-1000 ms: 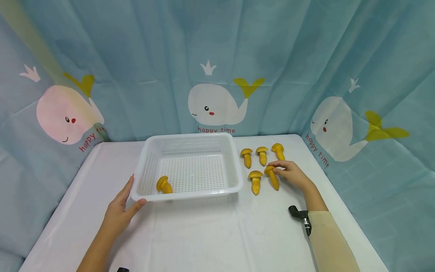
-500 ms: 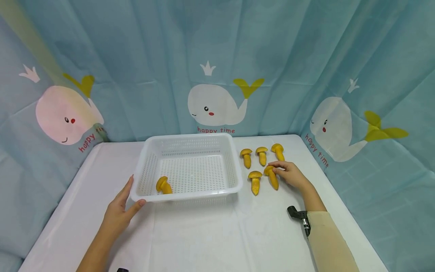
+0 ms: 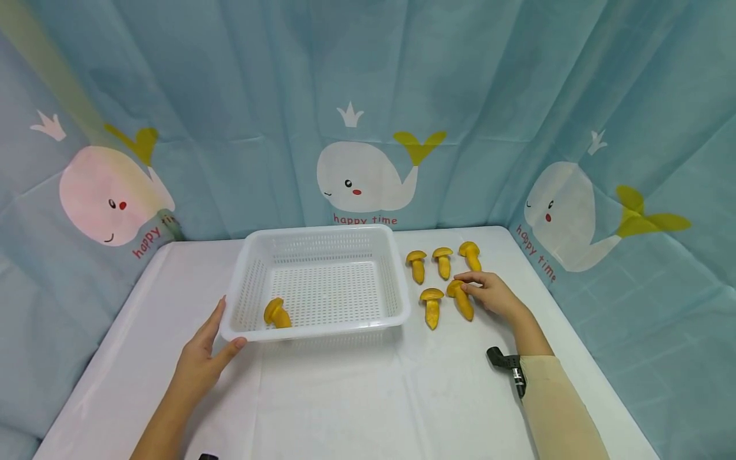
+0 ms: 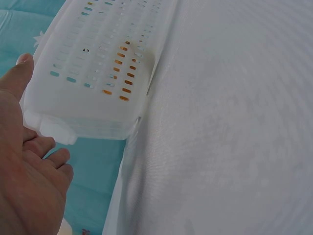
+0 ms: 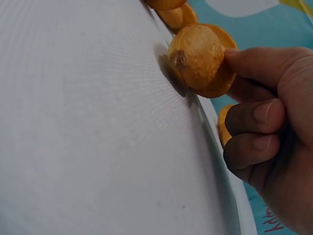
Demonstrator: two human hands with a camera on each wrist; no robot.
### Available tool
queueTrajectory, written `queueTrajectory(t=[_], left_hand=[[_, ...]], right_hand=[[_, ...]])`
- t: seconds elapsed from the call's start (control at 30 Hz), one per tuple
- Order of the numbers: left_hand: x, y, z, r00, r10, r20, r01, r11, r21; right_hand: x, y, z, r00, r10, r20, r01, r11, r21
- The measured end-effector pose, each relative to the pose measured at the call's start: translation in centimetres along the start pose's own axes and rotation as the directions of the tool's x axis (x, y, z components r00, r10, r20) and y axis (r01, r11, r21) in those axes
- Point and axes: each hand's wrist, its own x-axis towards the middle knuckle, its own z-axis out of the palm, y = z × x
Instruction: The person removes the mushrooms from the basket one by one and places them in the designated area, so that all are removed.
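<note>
A white plastic basket [image 3: 322, 291] with perforated walls stands left of centre in the head view, one yellow-brown mushroom [image 3: 277, 314] lying in its near left corner. At that corner is my left hand [image 3: 198, 364], thumb against the front rim and straight fingers along the left side. My right hand [image 3: 491, 294] pinches another mushroom [image 3: 462, 303] by its cap between thumb and index finger. The right wrist view shows this mushroom [image 5: 195, 58] stem end first, the remaining fingers curled beside it. Whether it touches the cloth, I cannot tell.
Several more mushrooms lie right of the basket: one beside the pinched one [image 3: 431, 308] and a back row with a left mushroom [image 3: 418, 267], a middle mushroom [image 3: 443, 263] and a right mushroom [image 3: 471, 257]. White cloth [image 3: 333, 402] covers the table; a blue whale-print curtain [image 3: 259, 128] surrounds it.
The stem end of the pinched mushroom has swung very slightly to the right. Both hands, the basket and the other mushrooms keep their places.
</note>
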Motion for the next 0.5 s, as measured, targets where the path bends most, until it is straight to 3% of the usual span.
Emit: queueTrajectory(t=[0.37,0.5], left_hand=[[-0.03,-0.05,-0.01,1.0,0.008,0.015,-0.008,1.0,-0.029],[0.03,-0.06,0.08,1.0,0.013,0.009,-0.013,0.999,-0.032]], right_hand=[[-0.09,-0.31,-0.26,1.0,0.024,0.009,-0.024,1.0,0.002],[-0.45,-0.79,-0.82,0.999,-0.002,-0.034,0.001,1.0,-0.027]])
